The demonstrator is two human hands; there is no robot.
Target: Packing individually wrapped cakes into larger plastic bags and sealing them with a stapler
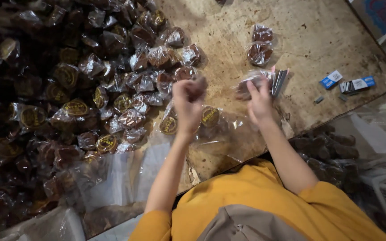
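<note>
Left hand fisted around a brown wrapped sweet; right hand, at three o'clock, pinches a clear packet (mouth best held open).

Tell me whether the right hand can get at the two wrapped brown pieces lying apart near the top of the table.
Probably yes. The two wrapped pieces lie on bare table just beyond the right hand, with nothing between them. But that hand already holds a clear packet, so its fingers look occupied.
</note>
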